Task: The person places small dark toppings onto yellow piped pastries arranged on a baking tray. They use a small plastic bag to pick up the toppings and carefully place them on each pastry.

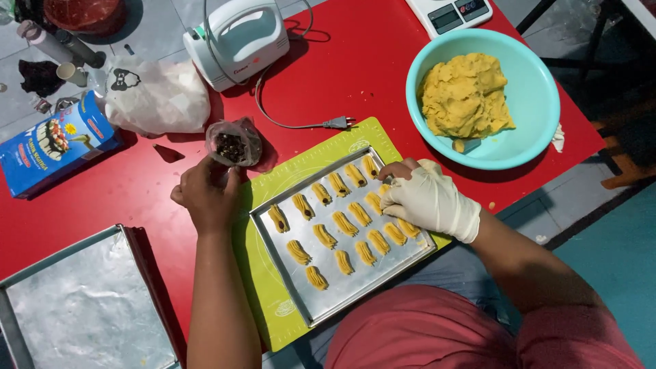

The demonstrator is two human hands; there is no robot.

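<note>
The piped cookie-dough pieces (pixel 345 224) lie in 3 rows on a metal baking tray (pixel 328 294) set on a green mat (pixel 263 273) on the red worktop (pixel 369 68). About 4 pieces at the tray's far-left end carry a dark topping; the others look bare. The gloved right hand (pixel 427 198) has its fingers (pixel 393 171) pinched at a far-row piece. The bare left hand (pixel 205 195) grips a small bag of dark bits (pixel 234 143). A teal bowl (pixel 533 102) nearby holds unpiped dough.
</note>
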